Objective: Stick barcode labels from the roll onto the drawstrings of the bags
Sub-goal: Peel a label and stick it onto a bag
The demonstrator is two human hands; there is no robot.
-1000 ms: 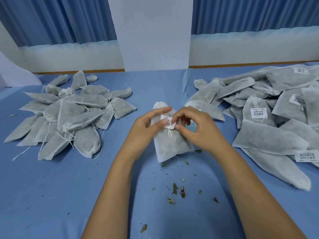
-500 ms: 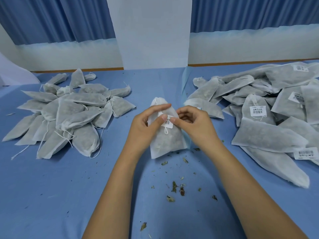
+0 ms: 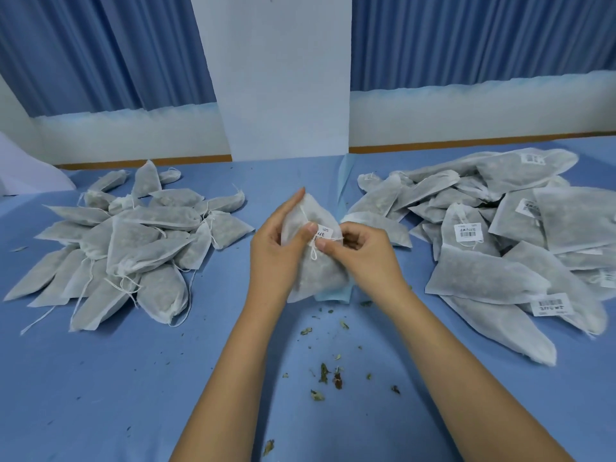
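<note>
Two hands meet over one bag (image 3: 318, 275) at the middle of the blue table (image 3: 133, 395). The left hand (image 3: 276, 250) grips the bag from its left side, with fingers behind the fabric and the forefinger stretched up along the top edge. Its thumb presses on the left end of the barcode label (image 3: 324, 232). The right hand (image 3: 365, 253), fingers curled, pinches the label's lower edge, where the white drawstring (image 3: 313, 254) passes under it; the string's knotted end hangs just below the fingertips. The bag stands tilted, its bottom edge touching a pale blue sheet (image 3: 335, 296) on the table. The left heap of bags (image 3: 133, 235) lies with loose strings trailing. The right heap of bags (image 3: 493, 278) lies well apart from it, with several bags showing labels. Dried leaf crumbs (image 3: 325, 373) are scattered between the forearms.
</note>
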